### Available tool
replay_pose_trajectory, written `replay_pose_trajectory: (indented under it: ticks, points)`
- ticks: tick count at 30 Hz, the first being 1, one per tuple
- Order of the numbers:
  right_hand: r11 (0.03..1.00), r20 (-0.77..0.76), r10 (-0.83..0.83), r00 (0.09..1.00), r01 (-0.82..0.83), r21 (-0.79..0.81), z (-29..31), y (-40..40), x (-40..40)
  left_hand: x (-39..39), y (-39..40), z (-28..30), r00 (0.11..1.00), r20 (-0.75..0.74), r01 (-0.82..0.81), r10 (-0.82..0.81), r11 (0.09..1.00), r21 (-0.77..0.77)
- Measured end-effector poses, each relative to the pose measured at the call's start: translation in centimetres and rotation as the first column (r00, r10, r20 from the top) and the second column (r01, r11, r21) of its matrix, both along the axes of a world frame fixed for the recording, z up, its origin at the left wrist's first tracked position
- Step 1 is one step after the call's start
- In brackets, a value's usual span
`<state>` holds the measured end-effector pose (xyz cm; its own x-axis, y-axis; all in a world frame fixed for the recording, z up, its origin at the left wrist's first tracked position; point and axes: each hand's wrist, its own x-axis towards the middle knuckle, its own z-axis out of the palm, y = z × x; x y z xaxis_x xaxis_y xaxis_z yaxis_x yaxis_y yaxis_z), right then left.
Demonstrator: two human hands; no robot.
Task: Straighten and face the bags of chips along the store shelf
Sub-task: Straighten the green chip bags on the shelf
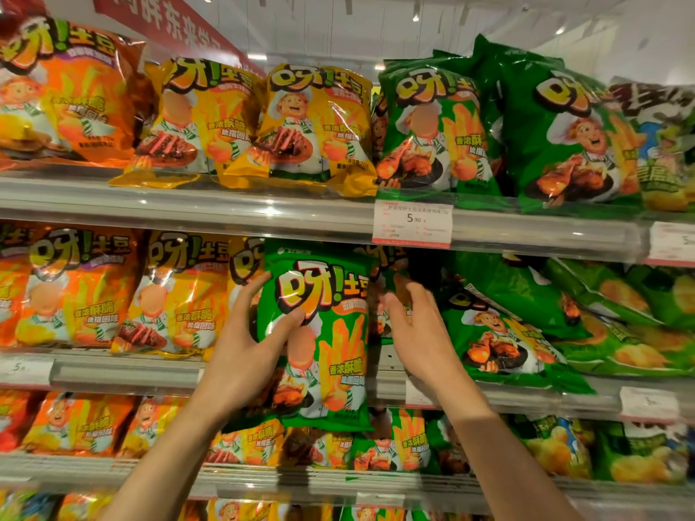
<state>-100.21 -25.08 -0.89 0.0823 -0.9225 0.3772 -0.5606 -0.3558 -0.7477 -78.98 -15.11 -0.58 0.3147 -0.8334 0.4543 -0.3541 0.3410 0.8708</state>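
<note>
A green chip bag (331, 355) hangs upright in front of the middle shelf (124, 374), held off the shelf. My left hand (252, 344) grips its left edge, thumb across the front. Just right of the bag, my right hand (417, 329) is blurred with fingers spread, reaching into the gap behind it; it holds nothing I can see. A green bag (500, 332) to the right lies tilted back. Yellow bags (180, 295) stand upright to the left.
The top shelf (225, 204) carries orange, yellow and green bags (432, 126), with a price tag (412, 221) on its rail. Fallen green bags (620, 317) crowd the middle shelf's right end. Lower shelves hold more bags (75, 423).
</note>
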Motion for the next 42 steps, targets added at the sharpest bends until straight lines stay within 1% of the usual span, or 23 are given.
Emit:
replay_pose_trajectory:
  ticks: [3,5,8,11,14,17,20,26,31,36,39,42]
  points:
    - [0.986,0.178,0.099,0.979,-0.120,0.112,0.9,2.5,-0.9,-2.4,-1.7,-0.4,0.999,0.027,0.026,-0.026,1.000,-0.013]
    - [0.974,0.231,0.124,0.965,-0.164,0.160,0.8,3.1,-1.0,-3.8,-3.1,-0.2,0.999,0.004,0.049,-0.048,0.998,-0.028]
    - [0.981,0.270,0.072,0.960,-0.118,0.157,0.9,2.3,-0.7,-5.3,-5.2,0.6,0.999,-0.019,0.047,-0.047,0.998,-0.036]
    - [0.996,0.295,-0.009,0.955,-0.019,0.092,1.9,0.7,-0.5,-6.1,-6.9,1.2,0.998,-0.010,0.062,-0.063,0.998,-0.033]
    - [0.999,0.337,-0.038,0.941,0.023,0.048,1.9,-0.2,0.0,-6.3,-7.9,0.5,0.995,0.032,0.092,-0.092,0.996,-0.015]
    - [0.999,0.298,-0.035,0.954,0.027,0.034,-0.1,0.3,0.6,-6.6,-7.8,-1.3,0.988,0.094,0.124,-0.122,0.992,-0.012]
    - [1.000,0.253,-0.021,0.967,0.017,0.017,-1.4,0.7,0.5,-6.8,-7.9,-2.5,0.985,0.120,0.126,-0.123,0.992,-0.015]
    - [0.998,0.302,-0.035,0.953,0.015,0.068,-1.1,0.0,0.2,-6.8,-9.6,-2.1,0.976,0.167,0.140,-0.140,0.990,0.010]
    - [0.999,0.275,-0.038,0.961,0.026,0.048,-1.6,0.7,-0.1,-7.1,-9.3,-3.3,0.969,0.184,0.159,-0.163,0.987,0.034]
    - [0.996,0.257,-0.057,0.965,0.039,0.078,-1.3,1.0,-0.2,-6.6,-8.8,-3.0,0.951,0.243,0.181,-0.189,0.982,0.057]
    - [0.996,0.210,-0.043,0.977,0.024,0.091,-0.9,1.8,-0.6,-5.6,-8.4,-3.0,0.951,0.270,0.143,-0.148,0.989,0.038]
    - [0.995,0.100,0.014,0.995,-0.024,0.093,-0.5,3.8,-1.2,-4.9,-6.7,-3.1,0.962,0.240,0.130,-0.132,0.991,0.021]
